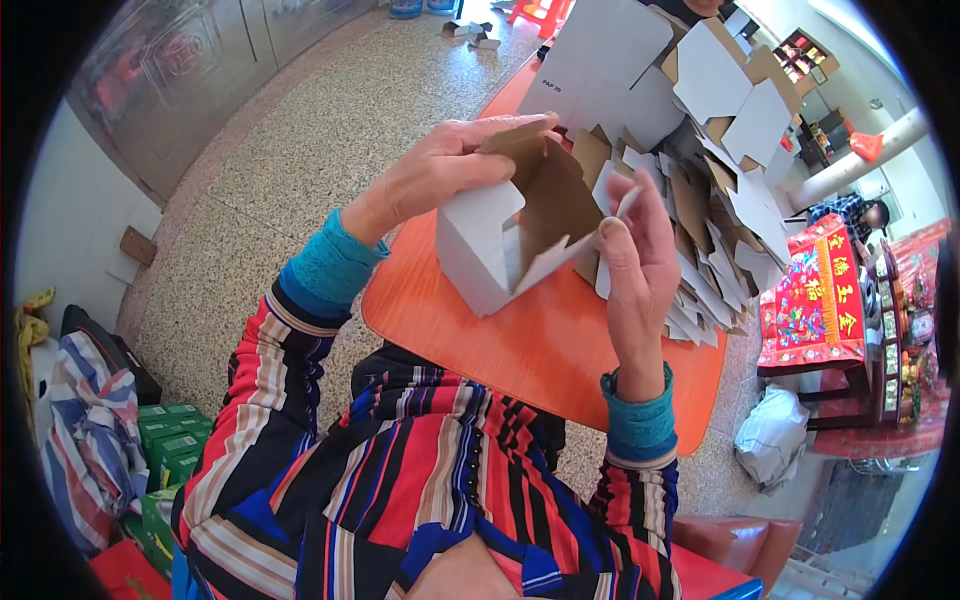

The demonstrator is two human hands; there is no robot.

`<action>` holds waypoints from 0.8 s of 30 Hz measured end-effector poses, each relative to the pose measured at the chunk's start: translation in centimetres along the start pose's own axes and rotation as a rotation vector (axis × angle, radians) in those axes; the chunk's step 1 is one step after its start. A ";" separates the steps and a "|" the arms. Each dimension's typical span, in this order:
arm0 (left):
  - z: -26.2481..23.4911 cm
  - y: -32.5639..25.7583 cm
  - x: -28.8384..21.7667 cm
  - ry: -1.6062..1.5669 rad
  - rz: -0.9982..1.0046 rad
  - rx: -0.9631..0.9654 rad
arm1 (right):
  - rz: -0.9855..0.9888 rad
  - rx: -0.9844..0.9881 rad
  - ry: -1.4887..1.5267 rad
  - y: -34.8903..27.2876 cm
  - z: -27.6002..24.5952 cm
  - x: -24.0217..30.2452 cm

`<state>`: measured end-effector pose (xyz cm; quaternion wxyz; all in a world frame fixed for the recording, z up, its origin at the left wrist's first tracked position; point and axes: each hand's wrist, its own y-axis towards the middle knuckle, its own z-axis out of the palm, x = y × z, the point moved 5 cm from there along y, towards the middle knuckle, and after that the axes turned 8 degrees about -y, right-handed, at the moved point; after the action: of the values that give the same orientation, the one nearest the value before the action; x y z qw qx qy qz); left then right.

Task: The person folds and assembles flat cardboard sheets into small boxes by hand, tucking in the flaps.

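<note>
Box (468,252) is thin cardboard, smooth white outside, matt brown inside, and the carton pile (765,215) looks like the same stuff. Table (500,345) is pretty glossy, kinda wood-grained. Teal cuffs (332,262) are textured cloth, white bag (772,435) looks like crinkly plastic, door (215,90) shiny metal-looking.

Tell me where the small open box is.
In the head view, the small open box is near upper centre, between the left hand and right hand, over the orange table, left of the cardboard pile.

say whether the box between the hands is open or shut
Open: the white box, held in the left hand and right hand, shows its brown inside.
</note>
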<state>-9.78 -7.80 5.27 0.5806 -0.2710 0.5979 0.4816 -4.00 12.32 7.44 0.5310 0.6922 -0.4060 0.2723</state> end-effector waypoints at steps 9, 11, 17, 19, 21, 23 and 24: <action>0.6 -2.7 -0.5 0.360 0.207 -0.312 | 0.060 0.002 -0.117 -0.3 -1.2 -0.7; 0.7 -3.7 -0.6 0.449 0.397 -0.397 | 0.031 -0.027 -0.172 -0.5 -1.5 -1.0; 0.7 -3.8 0.1 0.422 0.322 -0.314 | 0.105 -0.016 -0.057 0.0 -1.0 -0.6; 0.9 -3.5 -0.2 0.432 0.318 -0.294 | -0.040 -0.052 -0.065 1.0 -1.3 -1.1; 1.2 -3.3 -0.4 0.444 0.313 -0.275 | -0.185 -0.087 -0.069 1.7 -1.5 -1.2; 1.1 -3.2 -0.3 0.430 0.307 -0.279 | -0.086 -0.052 -0.031 2.7 -1.0 -1.3; 1.0 -3.2 -0.2 0.415 0.299 -0.283 | 0.015 -0.016 0.006 3.2 -0.7 -1.4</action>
<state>-6.45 -8.22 4.77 0.3249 -0.3508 0.6641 0.5748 -7.38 12.99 8.17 0.5356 0.6841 -0.4116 0.2753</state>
